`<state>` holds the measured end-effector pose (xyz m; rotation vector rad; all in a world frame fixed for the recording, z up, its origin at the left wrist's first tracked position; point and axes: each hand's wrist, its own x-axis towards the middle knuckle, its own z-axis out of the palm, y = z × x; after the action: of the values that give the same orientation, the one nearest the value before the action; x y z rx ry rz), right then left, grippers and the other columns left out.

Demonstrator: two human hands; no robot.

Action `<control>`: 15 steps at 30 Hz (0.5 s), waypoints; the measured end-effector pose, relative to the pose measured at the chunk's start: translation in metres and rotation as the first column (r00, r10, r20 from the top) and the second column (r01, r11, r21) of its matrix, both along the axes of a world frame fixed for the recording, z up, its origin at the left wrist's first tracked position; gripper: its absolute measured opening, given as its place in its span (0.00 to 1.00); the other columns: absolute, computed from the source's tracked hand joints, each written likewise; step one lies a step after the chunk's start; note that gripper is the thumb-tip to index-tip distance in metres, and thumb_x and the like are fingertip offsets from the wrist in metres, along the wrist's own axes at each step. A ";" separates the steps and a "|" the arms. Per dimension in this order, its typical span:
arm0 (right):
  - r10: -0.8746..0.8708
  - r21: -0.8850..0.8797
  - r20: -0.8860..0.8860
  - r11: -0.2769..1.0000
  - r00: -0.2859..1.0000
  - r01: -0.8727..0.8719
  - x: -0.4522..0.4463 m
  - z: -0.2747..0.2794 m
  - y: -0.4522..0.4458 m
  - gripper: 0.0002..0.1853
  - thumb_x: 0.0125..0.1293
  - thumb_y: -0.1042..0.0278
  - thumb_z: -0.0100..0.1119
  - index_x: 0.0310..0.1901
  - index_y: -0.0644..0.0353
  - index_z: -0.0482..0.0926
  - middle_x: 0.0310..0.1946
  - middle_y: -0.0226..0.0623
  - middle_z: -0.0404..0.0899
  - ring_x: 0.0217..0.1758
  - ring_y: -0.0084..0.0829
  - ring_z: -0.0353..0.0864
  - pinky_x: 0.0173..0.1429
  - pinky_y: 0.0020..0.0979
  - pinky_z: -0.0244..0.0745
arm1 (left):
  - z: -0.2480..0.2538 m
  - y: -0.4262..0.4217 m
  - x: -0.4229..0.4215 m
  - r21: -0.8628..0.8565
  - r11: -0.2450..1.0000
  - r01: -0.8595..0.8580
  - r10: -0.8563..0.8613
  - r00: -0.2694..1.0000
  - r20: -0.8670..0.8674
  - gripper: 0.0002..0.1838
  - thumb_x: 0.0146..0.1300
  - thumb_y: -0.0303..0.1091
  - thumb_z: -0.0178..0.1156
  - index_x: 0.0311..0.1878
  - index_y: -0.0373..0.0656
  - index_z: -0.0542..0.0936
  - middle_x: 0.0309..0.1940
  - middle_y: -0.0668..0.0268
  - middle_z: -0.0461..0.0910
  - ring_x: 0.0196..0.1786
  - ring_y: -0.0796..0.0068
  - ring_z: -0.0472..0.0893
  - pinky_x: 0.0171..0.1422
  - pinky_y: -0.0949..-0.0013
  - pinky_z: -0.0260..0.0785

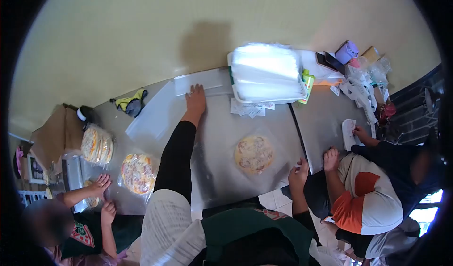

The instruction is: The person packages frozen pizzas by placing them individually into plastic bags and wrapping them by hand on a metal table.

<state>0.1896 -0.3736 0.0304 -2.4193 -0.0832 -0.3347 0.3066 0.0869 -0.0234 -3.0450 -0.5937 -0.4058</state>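
Observation:
My left hand [196, 99] reaches to the back of the metal table, its fingers stretched out over the near edge of a clear plastic sheet or bag [212, 83]. Nothing shows gripped in it. My right hand [298, 175] is near the table's front edge, fingers loosely curled and apart, with nothing visible in it. Between my hands, a round pizza [255, 154] in clear plastic wrap lies flat on the metal table [219, 134]. Another larger plastic sheet [150, 111] lies left of my outstretched arm.
A white basket [271, 102] stacked with clear bags stands at the back, beside a green-yellow bottle [306, 86]. Wrapped pizzas [96, 145] are piled left, with another wrapped pizza [138, 173] nearer. Co-workers' hands [100, 187] rest left; another person's hand [331, 158] is right.

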 end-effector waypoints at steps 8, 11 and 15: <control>0.039 0.138 -0.147 0.990 0.988 -0.018 -0.037 0.009 -0.012 0.16 0.54 0.84 0.52 0.46 0.65 0.70 0.38 0.39 0.72 0.35 0.26 0.75 0.31 0.23 0.71 | 0.009 0.015 0.028 -0.063 0.997 -0.037 0.016 0.950 -0.311 0.11 0.57 0.30 0.53 0.43 0.44 0.77 0.44 0.62 0.77 0.51 0.61 0.77 0.56 0.57 0.68; 0.058 0.183 -0.122 0.982 0.991 -0.035 -0.041 0.009 -0.003 0.14 0.55 0.83 0.51 0.45 0.64 0.71 0.36 0.39 0.72 0.34 0.26 0.75 0.32 0.22 0.71 | 0.013 0.022 0.030 -0.018 0.999 -0.051 0.048 0.991 -0.121 0.04 0.54 0.29 0.56 0.32 0.46 0.78 0.38 0.65 0.79 0.44 0.65 0.79 0.52 0.60 0.69; 0.191 0.182 -0.028 0.966 0.981 -0.182 -0.033 0.024 0.017 0.12 0.56 0.83 0.51 0.43 0.64 0.71 0.34 0.40 0.72 0.34 0.27 0.74 0.32 0.23 0.70 | 0.050 0.035 0.034 -0.188 0.977 -0.097 0.117 0.988 0.097 0.01 0.53 0.30 0.58 0.28 0.48 0.78 0.37 0.67 0.78 0.43 0.64 0.78 0.56 0.56 0.63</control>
<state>0.1569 -0.3562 0.0545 -2.2187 -0.2485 -0.1919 0.3402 0.1224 0.0262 -3.1593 -0.8425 -0.5437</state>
